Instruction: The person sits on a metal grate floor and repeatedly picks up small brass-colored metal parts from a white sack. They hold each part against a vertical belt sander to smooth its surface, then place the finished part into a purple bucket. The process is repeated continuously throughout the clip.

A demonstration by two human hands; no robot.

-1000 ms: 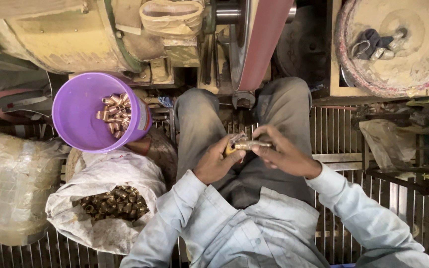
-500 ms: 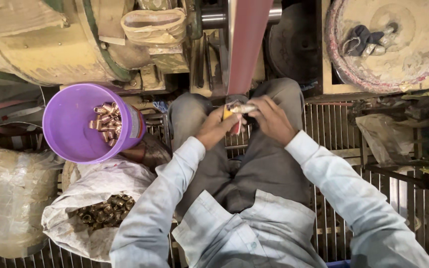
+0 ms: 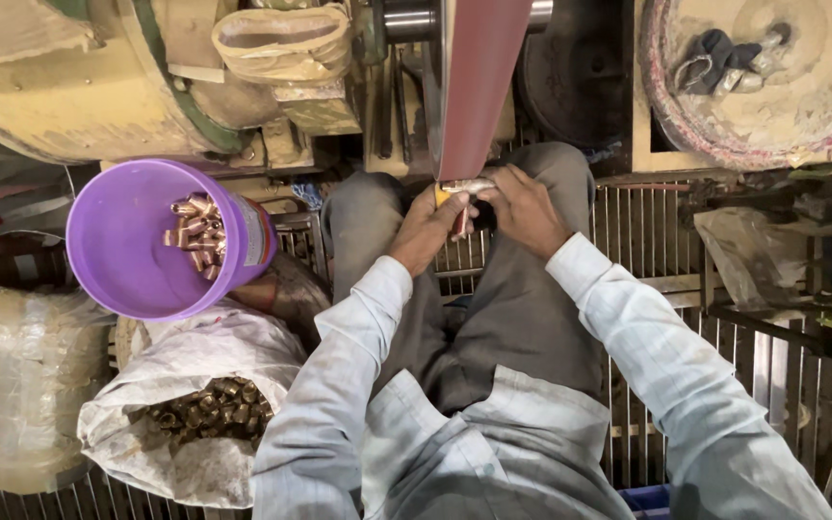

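Note:
Both my hands hold one small metal fitting (image 3: 467, 185) on a short rod against the lower end of a reddish-brown sanding belt (image 3: 479, 82). My left hand (image 3: 428, 229) grips it from the left, my right hand (image 3: 522, 207) from the right. The fitting touches the belt just above my knees. I sit with grey trousers and light striped sleeves.
A purple bucket (image 3: 127, 241) with several shiny brass fittings stands at my left. Below it a white sack (image 3: 185, 414) holds dull fittings. A metal grate floor (image 3: 666, 241) lies under me. Machine housing (image 3: 69, 87) fills the top left, a round dusty disc (image 3: 772, 87) the top right.
My hands have moved forward from my lap and brought the fitting up against the belt. The view has shifted closer to the machine.

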